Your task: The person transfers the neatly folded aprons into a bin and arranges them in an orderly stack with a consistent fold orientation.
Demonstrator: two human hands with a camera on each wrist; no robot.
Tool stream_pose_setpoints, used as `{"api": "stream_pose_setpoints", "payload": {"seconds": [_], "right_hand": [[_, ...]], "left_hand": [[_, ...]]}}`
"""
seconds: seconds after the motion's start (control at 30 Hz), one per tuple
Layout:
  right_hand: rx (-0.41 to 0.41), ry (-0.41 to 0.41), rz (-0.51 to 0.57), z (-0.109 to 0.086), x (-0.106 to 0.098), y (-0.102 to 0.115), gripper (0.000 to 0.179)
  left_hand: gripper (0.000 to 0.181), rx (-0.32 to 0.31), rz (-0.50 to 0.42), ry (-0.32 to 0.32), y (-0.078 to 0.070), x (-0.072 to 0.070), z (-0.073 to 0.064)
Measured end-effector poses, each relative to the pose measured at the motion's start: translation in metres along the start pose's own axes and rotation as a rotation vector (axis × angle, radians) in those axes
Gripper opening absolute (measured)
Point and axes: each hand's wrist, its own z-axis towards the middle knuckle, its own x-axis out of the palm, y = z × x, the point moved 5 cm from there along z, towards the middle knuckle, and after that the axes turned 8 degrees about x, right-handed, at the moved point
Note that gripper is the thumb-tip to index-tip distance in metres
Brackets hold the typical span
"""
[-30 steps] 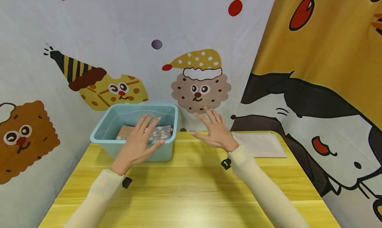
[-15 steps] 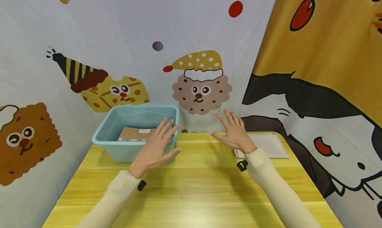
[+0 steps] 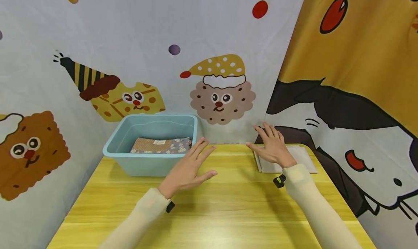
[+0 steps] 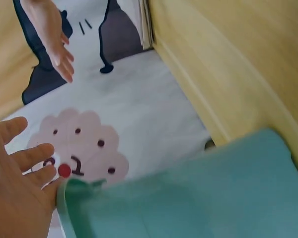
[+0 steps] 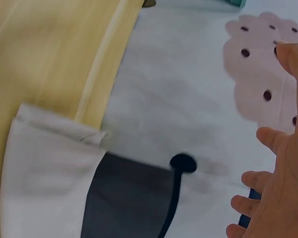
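Note:
My left hand point(image 3: 186, 171) hovers at the right front corner of a light blue plastic bin point(image 3: 140, 165), fingers spread and holding nothing. Inside the bin lies folded cloth point(image 3: 151, 145), part tan with a small white label, part grey-blue with white flowers. Over at the right, my right hand point(image 3: 272, 147) is raised with its fingers apart, also holding nothing. Just behind and beneath it, a folded pale cloth point(image 3: 302, 158) lies flat at the table's back right corner. In the right wrist view that folded cloth point(image 5: 44, 163) shows at lower left, apart from the fingers.
The yellow wood-grain table point(image 3: 225, 205) runs back to a white hanging curtain point(image 3: 215, 28) printed with cartoon figures. An orange, black and white printed part point(image 3: 352, 60) of the hanging covers the right side. Black wrist cameras sit at both cuffs.
Both hands have moved to the right, still spread. The left has passed from over the bin's front to its right corner, uncovering the folded cloth. The right now stands before the pale cloth.

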Motion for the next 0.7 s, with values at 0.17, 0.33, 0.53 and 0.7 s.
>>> {"api": "stream_pose_setpoints", "payload": {"seconds": [0.17, 0.33, 0.53, 0.7], "right_hand": [[0.036, 0.008, -0.001, -0.001, 0.0, -0.021, 0.089], [0.08, 0.022, 0.019, -0.002, -0.001, -0.04, 0.09], [0.13, 0.059, 0.015, -0.002, 0.002, -0.062, 0.093], [0.172, 0.086, 0.013, -0.006, 0.003, -0.083, 0.096]], "left_hand": [[0.079, 0.001, -0.006, 0.051, -0.012, 0.015, 0.009], [0.079, 0.015, -0.024, 0.091, -0.021, 0.035, 0.02], [0.079, 0.032, -0.019, 0.132, -0.026, 0.062, 0.029], [0.08, 0.027, -0.066, 0.174, -0.032, 0.083, 0.037]]}}
